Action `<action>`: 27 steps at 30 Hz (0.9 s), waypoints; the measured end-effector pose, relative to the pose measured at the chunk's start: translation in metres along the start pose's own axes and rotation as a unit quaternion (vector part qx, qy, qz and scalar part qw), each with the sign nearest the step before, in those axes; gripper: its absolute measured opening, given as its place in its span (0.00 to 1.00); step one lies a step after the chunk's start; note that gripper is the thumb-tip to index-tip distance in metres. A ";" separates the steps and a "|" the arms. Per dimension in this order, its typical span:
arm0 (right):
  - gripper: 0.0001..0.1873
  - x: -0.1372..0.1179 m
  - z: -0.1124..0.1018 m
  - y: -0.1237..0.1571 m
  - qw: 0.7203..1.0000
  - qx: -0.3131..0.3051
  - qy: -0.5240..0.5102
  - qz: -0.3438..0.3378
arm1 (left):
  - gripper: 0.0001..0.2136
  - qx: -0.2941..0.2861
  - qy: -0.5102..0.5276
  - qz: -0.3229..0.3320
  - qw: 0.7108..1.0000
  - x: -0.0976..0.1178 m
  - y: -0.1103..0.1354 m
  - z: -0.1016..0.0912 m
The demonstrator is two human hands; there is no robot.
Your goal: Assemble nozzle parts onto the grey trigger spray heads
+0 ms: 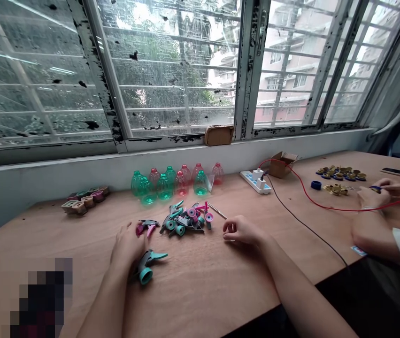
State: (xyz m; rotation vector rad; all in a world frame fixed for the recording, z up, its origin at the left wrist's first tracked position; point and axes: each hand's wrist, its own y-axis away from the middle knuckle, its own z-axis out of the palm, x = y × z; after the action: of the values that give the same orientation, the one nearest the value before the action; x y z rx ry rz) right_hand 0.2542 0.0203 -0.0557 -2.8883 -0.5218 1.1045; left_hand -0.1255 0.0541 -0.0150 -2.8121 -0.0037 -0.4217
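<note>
Teal trigger sprayer head lies just at left hand's 4 o'clock, long axis 8-to-2 o'clock (left fingers' grip unclear; right hand farther, fingers loosely curled, empty)

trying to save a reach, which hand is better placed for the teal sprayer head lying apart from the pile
Left, most likely. Your left hand is right beside the teal trigger sprayer head, while your right hand rests farther off, to the right of the pile of sprayer heads.
</note>
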 end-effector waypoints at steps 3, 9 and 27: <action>0.12 -0.001 -0.003 0.003 1.000 -0.017 -0.011 0.001 | 0.21 -0.032 0.024 0.004 0.999 0.003 0.000 0.002; 0.13 0.000 -0.012 0.009 1.000 -0.017 -0.023 -0.005 | 0.18 0.041 0.073 0.016 0.996 0.015 0.010 -0.026; 0.13 0.006 -0.019 0.015 0.997 -0.076 0.010 0.022 | 0.09 -0.174 0.223 0.300 0.911 0.060 0.040 0.003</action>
State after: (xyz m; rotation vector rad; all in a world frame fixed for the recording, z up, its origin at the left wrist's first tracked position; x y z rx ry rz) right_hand 0.2752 0.0101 -0.0470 -3.0510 -0.5692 1.0868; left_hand -0.0650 0.0144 -0.0122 -2.7621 1.0956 -0.9591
